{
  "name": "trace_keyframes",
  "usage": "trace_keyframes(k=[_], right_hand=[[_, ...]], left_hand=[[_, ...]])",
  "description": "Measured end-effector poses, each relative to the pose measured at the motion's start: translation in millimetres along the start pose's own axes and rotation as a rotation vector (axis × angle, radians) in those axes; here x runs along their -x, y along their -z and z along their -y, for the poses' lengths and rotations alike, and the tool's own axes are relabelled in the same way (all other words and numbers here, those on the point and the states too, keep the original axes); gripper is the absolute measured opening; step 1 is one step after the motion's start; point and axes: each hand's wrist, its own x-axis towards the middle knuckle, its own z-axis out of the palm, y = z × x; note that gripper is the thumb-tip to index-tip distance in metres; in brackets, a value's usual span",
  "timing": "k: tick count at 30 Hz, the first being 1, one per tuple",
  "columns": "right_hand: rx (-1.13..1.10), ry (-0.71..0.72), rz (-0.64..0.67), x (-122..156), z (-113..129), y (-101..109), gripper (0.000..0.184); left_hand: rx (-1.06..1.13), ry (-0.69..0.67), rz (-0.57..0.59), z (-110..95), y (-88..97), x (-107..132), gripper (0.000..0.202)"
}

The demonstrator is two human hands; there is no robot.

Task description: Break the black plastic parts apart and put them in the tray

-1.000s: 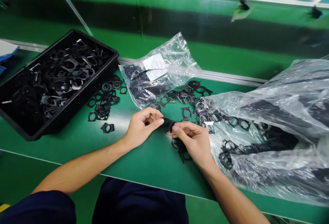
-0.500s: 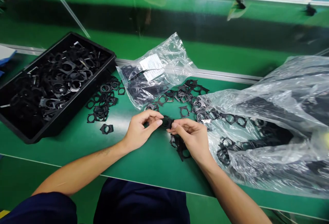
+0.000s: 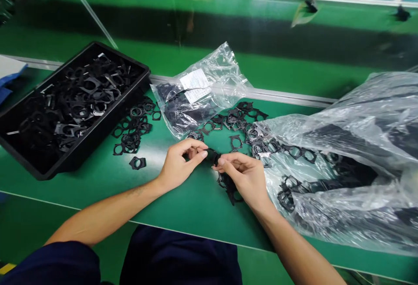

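Observation:
Between my hands, above the green table, is a small black plastic part point(image 3: 213, 157). My left hand point(image 3: 181, 163) pinches its left side between thumb and fingers. The right side is gripped by my right hand point(image 3: 242, 174) in the same way. Fingertips hide part of its shape. Below and beside my right hand lie more black parts point(image 3: 230, 189), partly covered by it. A single black ring-shaped part point(image 3: 137, 163) rests to the left of my left hand, and another loose one point(image 3: 235, 143) lies just beyond my fingers.
A black bin point(image 3: 98, 132) full of black parts stands at the left. Behind my hands lies a labelled clear bag point(image 3: 225, 76) with dark parts inside. A large clear plastic bag point(image 3: 342, 219) spills parts at the right. Loose piles point(image 3: 130, 139) sit beside the bin.
The black part between my fingers has tilted slightly, so its round face shows less. Both hands keep their pinch in nearly the same place. The view has shifted a little.

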Motion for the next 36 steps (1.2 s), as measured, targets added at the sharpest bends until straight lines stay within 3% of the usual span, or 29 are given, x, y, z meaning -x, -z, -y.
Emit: trace_keyframes(k=[8, 16, 22, 29, 36], right_hand=[[0.005, 0.014, 0.009, -0.2, 0.6, 0.1, 0.032], [0.078, 0.067, 0.039, 0.9, -1.0, 0.6, 0.032], [0.243, 0.272, -0.002, 1.7, -5.1, 0.8, 0.02], [0.496, 0.602, -0.055, 2.5, -4.9, 3.3, 0.006], [0.543, 0.625, -0.054, 3.5, -3.7, 3.0, 0.005]], left_hand=[[-0.048, -0.149, -0.009, 0.1, 0.4, 0.1, 0.006], [0.05, -0.09, 0.016, 4.4, -2.5, 4.0, 0.007], [-0.073, -0.302, -0.035, -3.3, -1.7, 1.9, 0.005], [0.126, -0.109, 0.019, -4.0, -0.9, 3.5, 0.008], [0.096, -0.137, 0.032, -3.4, 3.0, 1.4, 0.006]])
